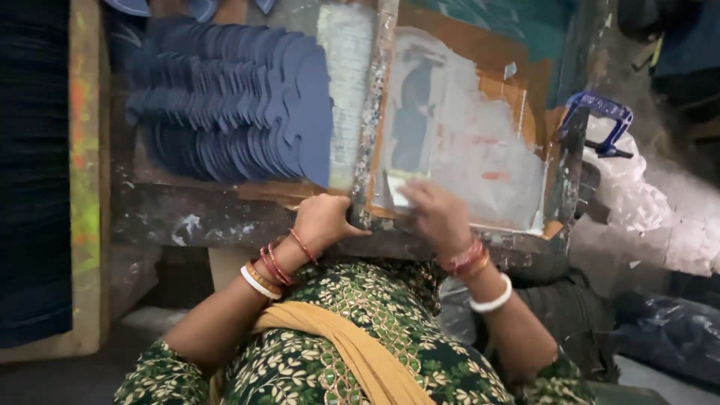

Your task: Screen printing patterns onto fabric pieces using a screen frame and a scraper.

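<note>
The printing screen (457, 127), a wooden frame with a pale, paint-smeared mesh, lies flat on the stained table (195, 217) right in front of the person. The right hand (435, 214) rests on the mesh near its lower edge, fingers curled around what looks like a small pale scraper (401, 191), though blur hides the grip. The left hand (324, 221) is closed on the frame's near left corner, thumb against the wood. Judging from this, the step in hand is a pass of paint across the mesh; the next move calls for steady, even pressure with the frame kept from shifting. Just left of the frame, overlapping dark blue cut pieces (232, 105) are fanned out. A blue clamp (600, 120) sits at the frame's right edge, beside white crumpled plastic (652, 210).
</note>
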